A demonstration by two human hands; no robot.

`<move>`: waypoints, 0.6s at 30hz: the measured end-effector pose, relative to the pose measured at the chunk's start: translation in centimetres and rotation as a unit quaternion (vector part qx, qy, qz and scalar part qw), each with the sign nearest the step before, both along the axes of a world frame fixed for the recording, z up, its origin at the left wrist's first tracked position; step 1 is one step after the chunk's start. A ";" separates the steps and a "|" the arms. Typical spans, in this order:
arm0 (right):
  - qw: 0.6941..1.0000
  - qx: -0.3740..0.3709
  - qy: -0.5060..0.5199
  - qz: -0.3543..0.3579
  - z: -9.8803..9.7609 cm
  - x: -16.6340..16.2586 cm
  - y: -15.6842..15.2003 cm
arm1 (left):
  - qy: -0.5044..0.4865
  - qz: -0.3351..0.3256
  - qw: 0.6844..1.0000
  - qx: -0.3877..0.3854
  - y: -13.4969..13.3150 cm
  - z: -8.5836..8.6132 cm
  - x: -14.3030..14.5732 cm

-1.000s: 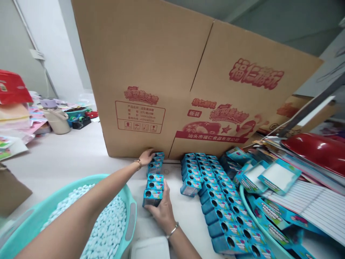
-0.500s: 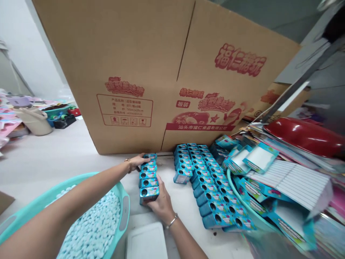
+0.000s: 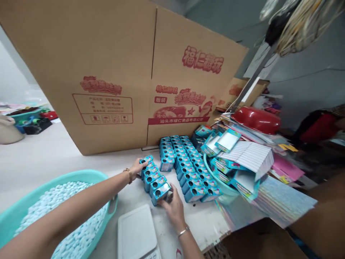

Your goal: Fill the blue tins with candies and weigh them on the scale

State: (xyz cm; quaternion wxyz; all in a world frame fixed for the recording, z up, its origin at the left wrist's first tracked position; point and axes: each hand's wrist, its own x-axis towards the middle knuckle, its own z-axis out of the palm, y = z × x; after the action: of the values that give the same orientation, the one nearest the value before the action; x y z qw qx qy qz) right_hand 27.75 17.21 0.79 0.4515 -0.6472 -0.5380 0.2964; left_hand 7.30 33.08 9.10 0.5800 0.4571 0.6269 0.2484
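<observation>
A short row of small blue boxes [image 3: 152, 178], each with a dark round hole on top, is held between my two hands on the white table. My left hand [image 3: 137, 167] grips the far end of the row, fingers bent over the last box. At the near end my right hand [image 3: 174, 205] closes round the front box, thumb low and fingers along its side. The row stands at a slant. Just to its right stand several longer rows of the same boxes [image 3: 185, 163], apart from the held row.
A turquoise tub [image 3: 88, 175] of pale blue candies sits at left. In front lies a white scale [image 3: 137, 230]. Behind stands a big cardboard carton [image 3: 113, 46]. At right, a basin [image 3: 219, 181] overflows with flattened blue packaging [image 3: 229, 140], near a red lidlike bowl [image 3: 257, 118].
The view has swung to the right. My hands have shifted the held row nearer the other rows, and it has turned from nearly straight to slanted.
</observation>
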 end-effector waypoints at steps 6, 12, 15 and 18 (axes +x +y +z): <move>0.996 -0.031 -0.006 -0.089 -0.6 2.1 -5.6 | -0.023 -0.031 0.999 -0.015 -3.4 -0.1 3.6; 0.989 -0.081 0.050 -0.113 -0.5 2.9 -8.0 | -0.042 -0.065 0.997 -0.011 -4.3 -0.4 7.8; 0.988 -0.077 0.061 -0.122 -0.2 2.8 -7.7 | -0.056 -0.055 0.997 0.017 -4.5 -0.8 9.4; 0.988 -0.064 0.067 -0.126 0.2 2.8 -7.2 | -0.076 -0.050 0.995 0.044 -4.6 -1.6 10.3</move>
State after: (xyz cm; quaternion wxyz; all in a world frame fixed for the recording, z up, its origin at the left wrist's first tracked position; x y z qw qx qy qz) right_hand 30.54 10.01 1.02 0.4780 -0.7161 -0.4009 0.3132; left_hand 17.60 28.46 7.52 0.6169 0.4929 0.5458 0.2804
